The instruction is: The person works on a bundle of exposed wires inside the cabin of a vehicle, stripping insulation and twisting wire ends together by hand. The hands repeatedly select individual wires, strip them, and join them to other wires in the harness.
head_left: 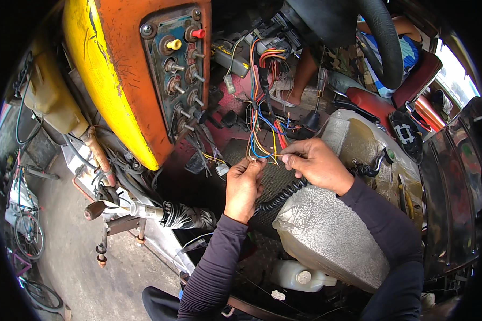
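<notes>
Blue, yellow wires (260, 156) between hands (243, 187); lettered label (191, 47)

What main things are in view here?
wires: many, mixed colours, centre
switch panel: one, bluish, upper left
steering wheel: one, black, upper right
gear lever: one, dark, beyond right hand
coiled cable: one, black, centre
padded cover: one, silver, lower right
plastic jug: one, whitish, bottom centre
seat: one, red, upper right
bicycle wheels: two, dark, left edge
other person: one, blue-and-white top, upper right
left hand: one, dark-sleeved, centre, pinching wires
right hand: one, dark-sleeved, centre, pinching wires
</notes>
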`<state>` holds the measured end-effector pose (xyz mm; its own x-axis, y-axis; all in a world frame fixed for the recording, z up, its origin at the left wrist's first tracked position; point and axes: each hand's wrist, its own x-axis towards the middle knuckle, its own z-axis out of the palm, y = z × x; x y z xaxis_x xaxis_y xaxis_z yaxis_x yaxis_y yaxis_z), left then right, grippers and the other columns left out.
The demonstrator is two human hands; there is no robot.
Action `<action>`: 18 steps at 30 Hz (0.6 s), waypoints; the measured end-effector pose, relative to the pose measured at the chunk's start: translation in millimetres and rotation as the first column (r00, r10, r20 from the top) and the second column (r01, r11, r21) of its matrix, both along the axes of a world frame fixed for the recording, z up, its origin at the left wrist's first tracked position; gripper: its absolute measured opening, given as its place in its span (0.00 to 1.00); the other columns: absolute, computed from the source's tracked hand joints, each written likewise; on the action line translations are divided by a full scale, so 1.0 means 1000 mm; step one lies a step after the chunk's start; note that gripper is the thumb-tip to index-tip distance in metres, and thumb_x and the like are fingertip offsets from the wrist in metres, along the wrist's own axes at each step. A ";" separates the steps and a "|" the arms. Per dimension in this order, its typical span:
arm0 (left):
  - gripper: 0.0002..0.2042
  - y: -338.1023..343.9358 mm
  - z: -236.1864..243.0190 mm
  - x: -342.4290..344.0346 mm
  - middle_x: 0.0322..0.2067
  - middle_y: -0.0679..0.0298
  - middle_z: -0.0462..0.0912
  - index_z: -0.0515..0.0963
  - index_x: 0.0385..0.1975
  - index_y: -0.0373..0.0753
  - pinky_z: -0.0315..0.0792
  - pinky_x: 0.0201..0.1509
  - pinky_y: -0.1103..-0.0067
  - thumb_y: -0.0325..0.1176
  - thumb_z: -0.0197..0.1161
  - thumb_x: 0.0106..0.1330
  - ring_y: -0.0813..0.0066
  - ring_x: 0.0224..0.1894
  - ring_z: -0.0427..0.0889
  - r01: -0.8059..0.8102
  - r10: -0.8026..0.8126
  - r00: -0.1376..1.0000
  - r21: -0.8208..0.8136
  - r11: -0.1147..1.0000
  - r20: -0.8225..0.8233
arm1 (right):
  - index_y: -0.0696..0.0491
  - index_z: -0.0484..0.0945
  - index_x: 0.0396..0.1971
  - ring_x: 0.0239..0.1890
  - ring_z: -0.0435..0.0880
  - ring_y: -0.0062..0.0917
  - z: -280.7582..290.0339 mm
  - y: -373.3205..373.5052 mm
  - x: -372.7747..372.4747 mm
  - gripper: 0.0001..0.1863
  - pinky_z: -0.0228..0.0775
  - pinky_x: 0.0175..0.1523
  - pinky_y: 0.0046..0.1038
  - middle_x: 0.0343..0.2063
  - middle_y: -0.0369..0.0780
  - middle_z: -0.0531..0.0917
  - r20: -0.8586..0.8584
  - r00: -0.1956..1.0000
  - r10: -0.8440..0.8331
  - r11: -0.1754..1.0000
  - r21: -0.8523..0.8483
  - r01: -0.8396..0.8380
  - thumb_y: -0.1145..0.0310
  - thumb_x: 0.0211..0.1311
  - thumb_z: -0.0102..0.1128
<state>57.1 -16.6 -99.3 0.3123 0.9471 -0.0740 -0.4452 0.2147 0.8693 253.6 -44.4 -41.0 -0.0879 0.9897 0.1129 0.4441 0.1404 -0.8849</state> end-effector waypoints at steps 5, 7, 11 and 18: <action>0.06 0.002 -0.002 0.000 0.23 0.81 0.66 0.81 0.38 0.44 0.52 0.22 0.86 0.36 0.63 0.79 0.92 0.20 0.57 -0.012 0.012 1.000 -0.009 1.000 0.000 | 0.64 0.87 0.47 0.23 0.81 0.16 0.001 -0.002 0.000 0.12 0.75 0.31 0.26 0.28 0.35 0.84 0.025 1.000 -0.007 1.000 0.008 0.007 0.70 0.75 0.65; 0.06 0.003 -0.002 0.000 0.23 0.81 0.65 0.81 0.38 0.44 0.52 0.22 0.86 0.36 0.63 0.80 0.92 0.20 0.57 -0.006 0.006 1.000 -0.009 1.000 -0.005 | 0.65 0.87 0.47 0.23 0.81 0.16 0.002 -0.002 -0.001 0.12 0.75 0.30 0.26 0.28 0.35 0.84 0.011 1.000 -0.011 1.000 0.012 0.010 0.70 0.75 0.65; 0.06 0.003 -0.003 -0.001 0.23 0.82 0.65 0.82 0.39 0.44 0.52 0.21 0.86 0.37 0.64 0.80 0.92 0.20 0.57 0.007 -0.007 1.000 0.010 1.000 -0.013 | 0.65 0.87 0.46 0.23 0.81 0.16 0.002 -0.001 -0.001 0.12 0.75 0.30 0.26 0.28 0.36 0.85 0.009 1.000 0.001 1.000 0.005 -0.001 0.70 0.75 0.65; 0.06 0.003 -0.002 -0.001 0.22 0.82 0.64 0.83 0.40 0.43 0.52 0.21 0.86 0.36 0.65 0.79 0.92 0.20 0.57 0.019 -0.019 0.999 0.018 1.000 -0.029 | 0.64 0.88 0.47 0.23 0.81 0.16 0.001 -0.001 -0.001 0.11 0.74 0.31 0.26 0.28 0.36 0.86 0.017 1.000 0.000 1.000 0.003 0.000 0.71 0.74 0.67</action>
